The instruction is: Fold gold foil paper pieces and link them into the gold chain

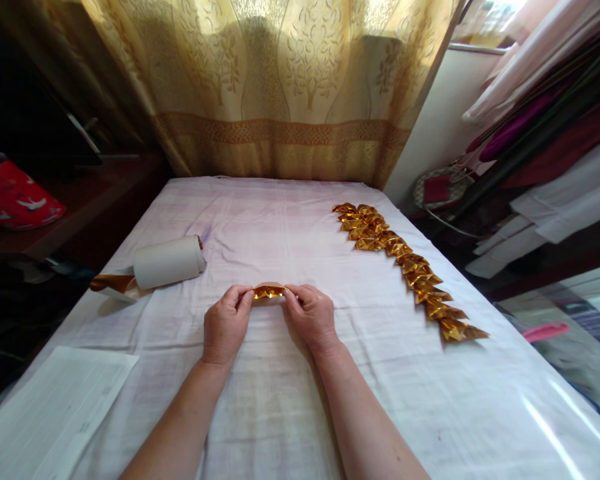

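Observation:
A small folded piece of gold foil (269, 292) is held between both hands just above the white cloth (280, 227) on the table. My left hand (226, 325) pinches its left end with thumb and fingers. My right hand (313, 317) pinches its right end the same way. A long row of several finished gold foil folds (407, 267) runs diagonally across the cloth to the right of my hands. A white roll with gold ribbon trailing from it (167, 262) lies on its side to the left.
A white printed sheet (55, 407) lies at the near left corner. A patterned golden curtain (280, 87) hangs behind the table. Folded fabrics (545, 133) are stacked at the right, and a red item (15, 197) rests on a dark shelf at left.

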Motion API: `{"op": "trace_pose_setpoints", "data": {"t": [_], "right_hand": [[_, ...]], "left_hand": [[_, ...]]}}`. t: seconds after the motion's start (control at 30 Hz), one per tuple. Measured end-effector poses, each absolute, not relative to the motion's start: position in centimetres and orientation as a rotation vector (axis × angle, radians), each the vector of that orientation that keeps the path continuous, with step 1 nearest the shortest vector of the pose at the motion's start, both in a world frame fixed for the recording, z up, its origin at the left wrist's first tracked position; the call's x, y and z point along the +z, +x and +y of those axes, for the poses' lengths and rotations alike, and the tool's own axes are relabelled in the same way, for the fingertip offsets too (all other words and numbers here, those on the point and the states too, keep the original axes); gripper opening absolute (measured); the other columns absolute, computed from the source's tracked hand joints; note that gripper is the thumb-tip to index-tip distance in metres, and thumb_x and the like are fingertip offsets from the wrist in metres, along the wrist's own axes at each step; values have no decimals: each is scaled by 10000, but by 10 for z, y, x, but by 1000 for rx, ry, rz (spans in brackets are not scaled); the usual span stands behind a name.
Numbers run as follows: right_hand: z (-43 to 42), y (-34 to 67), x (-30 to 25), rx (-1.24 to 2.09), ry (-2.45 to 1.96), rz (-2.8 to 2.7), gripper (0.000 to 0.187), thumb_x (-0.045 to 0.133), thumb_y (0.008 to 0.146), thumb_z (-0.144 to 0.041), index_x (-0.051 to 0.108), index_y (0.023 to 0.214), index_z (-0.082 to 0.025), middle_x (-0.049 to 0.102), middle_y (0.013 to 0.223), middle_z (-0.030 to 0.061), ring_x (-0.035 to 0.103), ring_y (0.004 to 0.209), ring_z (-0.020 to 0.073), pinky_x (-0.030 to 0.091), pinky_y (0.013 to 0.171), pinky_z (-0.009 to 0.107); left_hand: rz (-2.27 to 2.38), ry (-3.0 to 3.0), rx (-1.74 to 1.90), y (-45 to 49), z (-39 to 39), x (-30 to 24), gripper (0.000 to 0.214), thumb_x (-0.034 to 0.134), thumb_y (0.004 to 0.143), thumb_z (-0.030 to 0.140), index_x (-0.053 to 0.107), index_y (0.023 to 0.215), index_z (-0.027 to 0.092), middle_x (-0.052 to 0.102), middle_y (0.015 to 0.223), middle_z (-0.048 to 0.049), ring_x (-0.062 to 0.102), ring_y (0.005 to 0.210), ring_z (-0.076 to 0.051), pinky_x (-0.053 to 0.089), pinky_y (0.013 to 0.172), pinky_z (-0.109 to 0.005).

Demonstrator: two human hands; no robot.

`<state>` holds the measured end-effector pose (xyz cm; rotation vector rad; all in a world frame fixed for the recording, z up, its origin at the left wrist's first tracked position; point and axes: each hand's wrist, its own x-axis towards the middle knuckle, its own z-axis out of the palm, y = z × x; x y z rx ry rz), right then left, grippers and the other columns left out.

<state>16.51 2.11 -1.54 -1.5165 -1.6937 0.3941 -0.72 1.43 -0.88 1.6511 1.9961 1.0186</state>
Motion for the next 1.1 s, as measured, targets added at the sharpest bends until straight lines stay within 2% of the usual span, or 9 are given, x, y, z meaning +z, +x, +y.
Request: {"op": "trace_pose_setpoints", "data": {"t": [0.4, 0.57, 0.8, 1.1], "right_hand": [[21, 165, -17, 320, -1508, -1690, 205, 578, 882, -234, 782, 862, -237, 751, 791, 29, 683, 722, 169, 488, 689, 253], [18, 162, -15, 318, -1412, -1738, 222, 562, 892, -236, 774, 825, -231, 750, 788, 38, 680, 731, 164, 497, 722, 250], [19, 161, -15, 282, -1416, -1689, 225, 557, 895, -221, 772, 826, -228, 745, 773, 37, 663, 692, 158, 488, 694, 248], [19, 163, -14, 332, -1431, -1741, 209, 565, 870, -234, 755, 784, -217, 725, 729, 26, 632, 646, 141, 468, 665, 234]], "left_hand": [[2061, 1788, 929, -4, 11, -9, 196, 553, 899, 318, 733, 944, 255, 771, 814, 1, 704, 727, -168, 451, 648, -223], [2104, 1802, 900, -4, 11, -7, 181, 560, 906, 288, 732, 947, 248, 773, 825, 2, 701, 725, -161, 445, 642, -218], [2070, 1895, 794, -1, 8, -3, 156, 596, 896, 269, 739, 958, 260, 778, 842, 3, 707, 728, -166, 435, 640, -230], [2083, 1776, 899, -3, 10, -4, 166, 576, 899, 316, 722, 946, 254, 778, 833, 7, 722, 755, -176, 450, 644, -233]]}}
